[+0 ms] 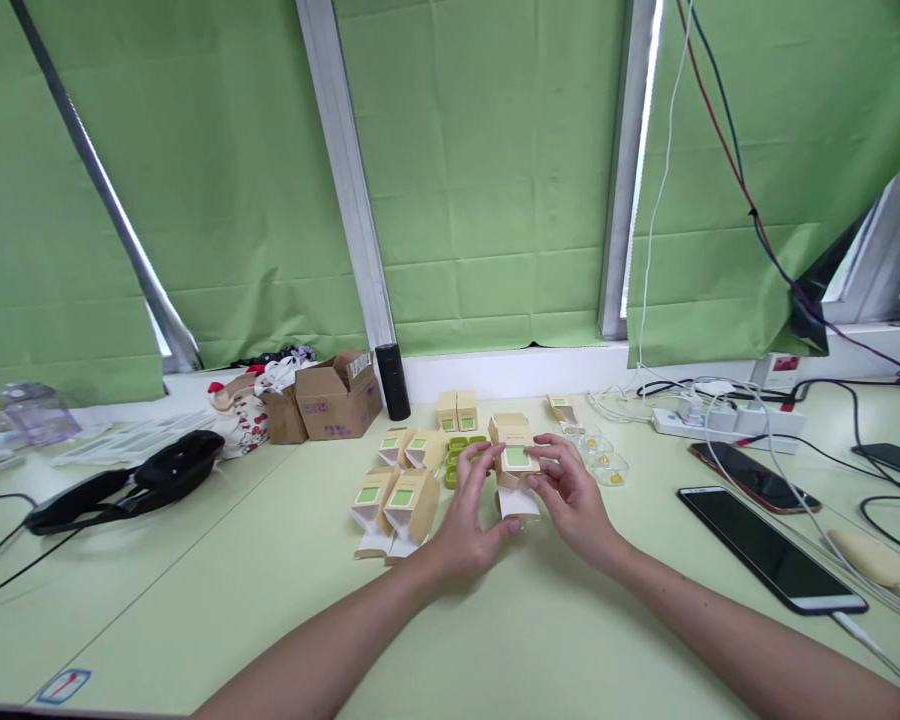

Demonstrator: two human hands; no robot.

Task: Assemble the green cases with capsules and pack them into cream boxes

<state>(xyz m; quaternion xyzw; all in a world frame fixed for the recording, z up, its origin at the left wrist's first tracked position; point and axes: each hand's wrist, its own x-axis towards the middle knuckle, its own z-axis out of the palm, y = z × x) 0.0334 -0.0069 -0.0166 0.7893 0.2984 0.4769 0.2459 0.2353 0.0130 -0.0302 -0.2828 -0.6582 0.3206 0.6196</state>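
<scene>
Between my two hands stands a small tan box with a green label and an open white flap at its lower end. My left hand holds its left side with the fingertips, the thumb near the flap. From the right, my right hand grips the same box. Several similar boxes with open flaps lie left of my hands. Two closed boxes stand farther back. Green small containers are partly hidden behind my left hand. Clear round containers with yellow contents sit to the right.
A cardboard box and a black cylinder stand at the back left. Black headgear lies at the left. Two phones, a power strip and many cables cover the right side.
</scene>
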